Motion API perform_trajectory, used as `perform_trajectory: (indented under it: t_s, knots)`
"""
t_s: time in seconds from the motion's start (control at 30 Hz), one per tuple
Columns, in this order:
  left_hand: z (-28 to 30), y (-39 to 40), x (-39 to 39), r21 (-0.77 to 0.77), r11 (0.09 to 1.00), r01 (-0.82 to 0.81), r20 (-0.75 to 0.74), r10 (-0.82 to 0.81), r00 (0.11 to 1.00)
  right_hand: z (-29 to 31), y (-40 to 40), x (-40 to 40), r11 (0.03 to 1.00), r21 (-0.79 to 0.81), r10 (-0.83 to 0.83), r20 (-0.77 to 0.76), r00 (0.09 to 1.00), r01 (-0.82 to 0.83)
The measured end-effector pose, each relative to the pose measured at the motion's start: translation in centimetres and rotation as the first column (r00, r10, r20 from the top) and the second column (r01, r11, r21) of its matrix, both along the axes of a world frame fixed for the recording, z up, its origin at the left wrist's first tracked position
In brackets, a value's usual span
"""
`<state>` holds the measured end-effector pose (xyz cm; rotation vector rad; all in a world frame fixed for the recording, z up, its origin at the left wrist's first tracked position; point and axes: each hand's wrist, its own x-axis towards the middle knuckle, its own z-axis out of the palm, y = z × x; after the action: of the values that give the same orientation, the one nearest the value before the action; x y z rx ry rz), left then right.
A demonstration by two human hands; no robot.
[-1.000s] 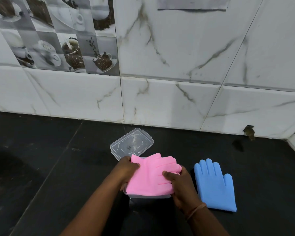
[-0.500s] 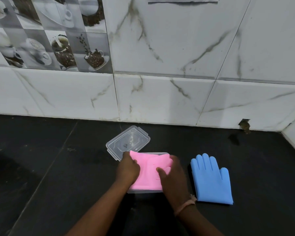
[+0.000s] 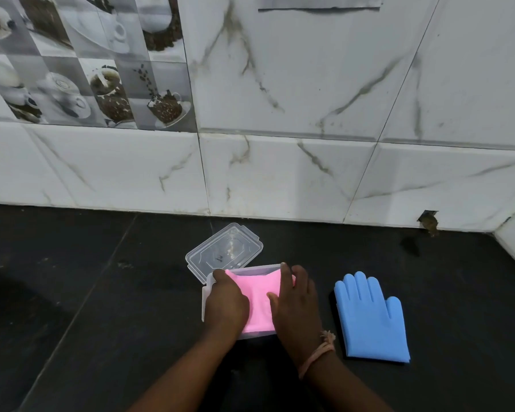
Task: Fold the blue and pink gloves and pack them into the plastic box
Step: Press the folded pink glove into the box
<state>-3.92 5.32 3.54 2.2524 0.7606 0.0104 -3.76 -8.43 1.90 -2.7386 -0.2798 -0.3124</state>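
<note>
Both of your hands are working on the pink glove (image 3: 257,301) right now, pressing it down into the plastic box (image 3: 206,295) sitting near the middle of the dark counter (image 3: 87,307). Your left hand (image 3: 225,301) is lying flat over the glove's 9 o'clock side, fingers stretched out and pushing down rather than pinching anything. Your right hand (image 3: 298,304) is covering the 3 o'clock side, fingers also spread, with the fingertips reaching up to the box's far rim and the thumb resting on the pink material. So neither hand is really clamping on, they're just flattening. The glove is looking folded, and most of it is sitting inside the box, though I can't tell whether it's fully down.

The blue glove (image 3: 370,316) is lying flat on the counter at 3 o'clock from the box, well clear of your right hand, fingers pointing toward the wall, not folded.

The clear lid (image 3: 223,251) is lying at 12 o'clock from the box, its near edge touching or overlapping the box's far corner. A thread bracelet (image 3: 317,350) is sitting on your right wrist.
</note>
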Motion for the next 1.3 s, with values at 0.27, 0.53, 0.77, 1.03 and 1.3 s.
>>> perform_trajectory:
  t_s: [0.27,0.53,0.77,1.03,1.3]
  knots:
    - [0.2,1.4,-1.0,-0.183,0.982,-0.045,0.273,0.095,0.957,0.1,0.1,0.5,0.977,0.197,0.088,-0.036,0.995,-0.079]
    - [-0.1,3.7,-0.5,-0.549,0.835,0.01,0.26,0.16,0.952,-0.2,0.1,0.5,0.948,0.317,-0.028,0.149,0.988,-0.021]
    - [0.9,4.4,0.7,-0.283,0.959,-0.004,-0.05,-0.011,0.999,-1.6,0.4,1.8,0.999,0.019,0.032,0.082,0.996,-0.034]
    - [1.8,3.7,-0.2,0.36,0.902,0.24,-0.269,-0.146,0.952,-0.5,2.6,2.6,0.957,-0.205,0.218,0.036,0.975,-0.206]
    - [1.5,4.6,-0.5,0.686,0.564,0.46,-0.226,-0.435,0.871,-0.1,3.4,3.7,0.89,-0.351,0.302,-0.022,0.953,-0.291]
